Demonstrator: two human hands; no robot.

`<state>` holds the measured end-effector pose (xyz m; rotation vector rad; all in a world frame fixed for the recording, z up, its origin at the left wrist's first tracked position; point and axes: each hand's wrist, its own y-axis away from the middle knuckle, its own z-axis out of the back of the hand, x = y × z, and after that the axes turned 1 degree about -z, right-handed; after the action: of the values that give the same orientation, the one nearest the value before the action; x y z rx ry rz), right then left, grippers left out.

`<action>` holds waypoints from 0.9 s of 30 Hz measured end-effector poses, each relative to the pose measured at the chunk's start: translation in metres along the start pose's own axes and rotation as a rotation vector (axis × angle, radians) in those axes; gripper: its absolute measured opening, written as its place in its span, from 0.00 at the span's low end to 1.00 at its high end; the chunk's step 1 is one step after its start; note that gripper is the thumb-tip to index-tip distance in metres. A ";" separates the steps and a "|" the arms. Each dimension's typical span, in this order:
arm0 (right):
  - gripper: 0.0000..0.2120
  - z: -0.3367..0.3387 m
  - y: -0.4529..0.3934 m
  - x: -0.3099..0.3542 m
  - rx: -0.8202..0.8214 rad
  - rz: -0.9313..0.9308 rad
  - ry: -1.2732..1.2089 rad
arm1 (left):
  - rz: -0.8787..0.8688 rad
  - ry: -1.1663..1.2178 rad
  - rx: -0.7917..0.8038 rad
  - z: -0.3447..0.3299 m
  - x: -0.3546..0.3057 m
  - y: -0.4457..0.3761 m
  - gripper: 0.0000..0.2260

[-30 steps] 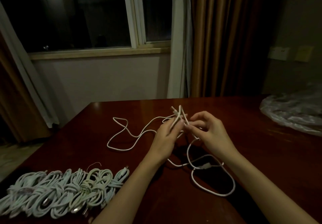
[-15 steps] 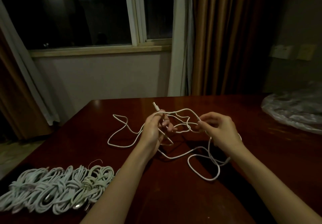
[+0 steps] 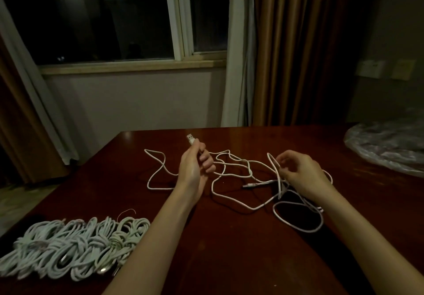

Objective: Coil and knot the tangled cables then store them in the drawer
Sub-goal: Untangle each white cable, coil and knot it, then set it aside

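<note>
While my left hand (image 3: pixel 195 168) stands upright above the dark red table (image 3: pixel 229 248), its fingers (image 3: pixel 207 160) are curled round the end of a loose white cable (image 3: pixel 231 175), and the USB plug (image 3: pixel 190 139) pokes up out of the top of the fist. From there I see the cable run right in slack, crossing loops over the middle of the table, some lifted off the wood and some lying on it, with one long bend reaching out to the left of my wrist. My right hand (image 3: pixel 302 173) is off to the right at about the same height, fingers bent and pinching a tall narrow loop of the same cable; below it more cable drops to the table and rounds into a wide loop near my right forearm. A second, smaller connector (image 3: pixel 249 185) lies between my hands. At the near left corner of the table sits a row of white coiled cables (image 3: pixel 75 251), packed side by side and well apart from the loose one. A crinkled clear plastic sheet (image 3: pixel 387 147) rests at the far right edge. Beyond the table I can make out a dark window (image 3: pixel 110 17) and brown curtains (image 3: pixel 298 49). The light is dim, so fine detail in the tangle is hard for me to read.
</note>
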<state>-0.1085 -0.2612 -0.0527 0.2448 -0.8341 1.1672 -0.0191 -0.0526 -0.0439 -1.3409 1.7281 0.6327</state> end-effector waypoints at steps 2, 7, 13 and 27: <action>0.14 0.002 0.000 0.003 0.008 0.038 0.041 | -0.020 -0.070 0.027 -0.003 -0.001 0.003 0.16; 0.22 0.012 0.003 0.011 0.039 0.027 -0.128 | 0.005 -0.452 0.203 0.000 0.003 0.006 0.33; 0.20 0.007 0.007 0.017 0.079 0.003 -0.132 | -0.151 -1.128 0.177 0.017 0.019 -0.006 0.14; 0.06 -0.037 0.000 0.020 0.105 0.069 0.078 | -0.399 -1.466 0.169 0.010 0.032 -0.001 0.09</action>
<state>-0.0892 -0.2255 -0.0639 0.2570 -0.7184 1.2796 -0.0176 -0.0621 -0.0759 -0.6562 0.3001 0.8620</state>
